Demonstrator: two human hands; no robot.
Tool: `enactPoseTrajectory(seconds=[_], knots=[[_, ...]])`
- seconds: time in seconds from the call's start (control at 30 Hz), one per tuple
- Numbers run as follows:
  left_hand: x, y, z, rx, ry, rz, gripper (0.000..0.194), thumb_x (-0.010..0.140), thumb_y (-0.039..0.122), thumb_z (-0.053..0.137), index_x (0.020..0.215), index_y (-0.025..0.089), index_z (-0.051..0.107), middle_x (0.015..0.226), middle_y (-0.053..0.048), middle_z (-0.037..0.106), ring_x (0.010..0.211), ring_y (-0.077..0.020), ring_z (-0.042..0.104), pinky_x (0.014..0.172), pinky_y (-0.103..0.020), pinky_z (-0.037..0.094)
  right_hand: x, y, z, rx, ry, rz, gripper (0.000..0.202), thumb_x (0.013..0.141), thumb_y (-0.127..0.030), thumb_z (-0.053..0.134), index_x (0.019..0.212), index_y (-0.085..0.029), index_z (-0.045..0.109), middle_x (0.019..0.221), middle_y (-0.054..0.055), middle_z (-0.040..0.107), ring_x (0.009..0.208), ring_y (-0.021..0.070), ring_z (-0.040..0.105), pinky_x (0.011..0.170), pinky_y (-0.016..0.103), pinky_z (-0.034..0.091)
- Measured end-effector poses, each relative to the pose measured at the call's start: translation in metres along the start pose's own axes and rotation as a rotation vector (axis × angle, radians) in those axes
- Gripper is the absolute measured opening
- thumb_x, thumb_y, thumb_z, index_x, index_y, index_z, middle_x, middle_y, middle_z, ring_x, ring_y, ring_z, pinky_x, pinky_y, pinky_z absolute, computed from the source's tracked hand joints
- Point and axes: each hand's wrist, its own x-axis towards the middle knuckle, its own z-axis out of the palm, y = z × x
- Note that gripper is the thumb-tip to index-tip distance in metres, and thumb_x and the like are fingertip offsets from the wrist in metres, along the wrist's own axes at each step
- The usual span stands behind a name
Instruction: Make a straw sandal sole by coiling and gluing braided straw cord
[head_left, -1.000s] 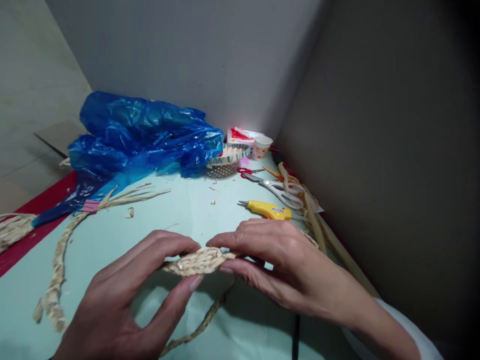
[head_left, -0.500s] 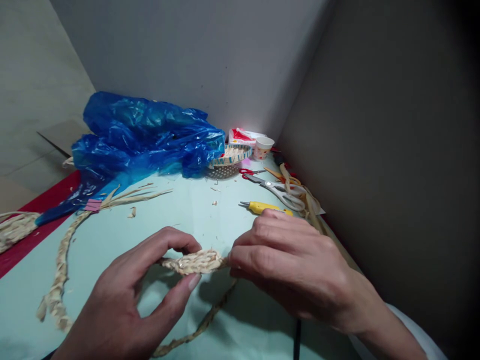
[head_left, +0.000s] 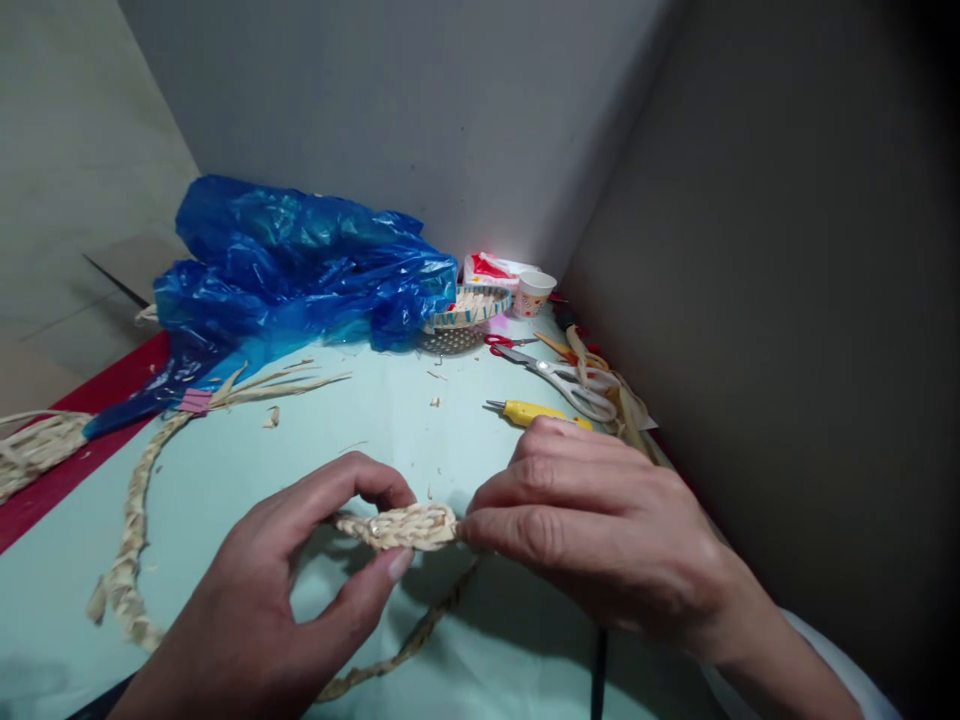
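Note:
A small flat coil of pale braided straw [head_left: 417, 527] is held up above the table between my two hands. My left hand [head_left: 300, 560] grips its left part, thumb below and index finger above. At the coil's right end, the fingers of my right hand [head_left: 585, 520] are pinched together; their tips are partly hidden. A long straw braid [head_left: 135, 520] curves over the table on the left, passes behind my left hand and comes up under the coil. A pink clip [head_left: 196, 401] sits on the braid's far end, where loose strands fan out.
A blue plastic bag [head_left: 300, 265] lies at the back, beside a woven basket [head_left: 472, 305] and a paper cup [head_left: 535, 294]. Grey-handled scissors [head_left: 559, 378] and a yellow-handled tool [head_left: 536, 413] lie beyond my right hand. Grey walls [head_left: 765, 300] bound the back and right.
The whole view has shifted slightly, so everything sits a little further right. Both hands keep hold of the coil, and my right hand has turned a little.

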Motion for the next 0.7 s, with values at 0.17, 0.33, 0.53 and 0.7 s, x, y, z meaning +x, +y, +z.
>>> enactPoseTrajectory(seconds=[0.17,0.33,0.53,0.7], knots=[[0.0020,0.0028,-0.0035,-0.033,-0.071,-0.024,0.011,0.084,0.038,0.057,0.089,0.031,0.064,0.080,0.007,0.068,0.078,-0.0150,0.067,0.071,-0.022,0.049,0.0038,-0.0023,-0.0009,0.087,0.016,0.004,0.013,0.100,-0.010,0.058,0.105,-0.011,0.070,0.089,0.006,0.072,0.076,0.0139,0.061,0.071,0.031,0.045],[0.0045,0.0027,-0.0057,-0.055,-0.113,-0.028,0.011,0.081,0.037,0.059,0.088,0.031,0.065,0.080,0.006,0.069,0.077,-0.0158,0.068,0.069,-0.022,0.052,0.0075,-0.0051,-0.0012,0.169,0.022,0.021,0.007,0.098,-0.012,0.065,0.101,-0.008,0.069,0.082,0.006,0.071,0.074,0.0122,0.062,0.073,0.026,0.049],[0.0050,0.0065,-0.0059,-0.207,-0.181,-0.109,0.013,0.075,0.030,0.062,0.085,0.031,0.069,0.075,0.008,0.066,0.070,-0.0127,0.064,0.061,-0.018,0.048,0.0094,-0.0061,-0.0016,0.403,0.009,0.110,0.006,0.096,-0.009,0.066,0.093,-0.006,0.071,0.080,0.006,0.072,0.074,0.0115,0.063,0.075,0.024,0.052],[0.0089,0.0067,-0.0098,-0.408,-0.338,-0.238,0.008,0.074,0.030,0.070,0.080,0.026,0.070,0.077,0.004,0.067,0.073,-0.0145,0.060,0.063,-0.019,0.046,0.0095,-0.0062,-0.0005,0.570,-0.017,0.216,0.010,0.098,-0.018,0.069,0.092,-0.010,0.071,0.083,0.003,0.072,0.075,0.0102,0.063,0.073,0.021,0.050]])
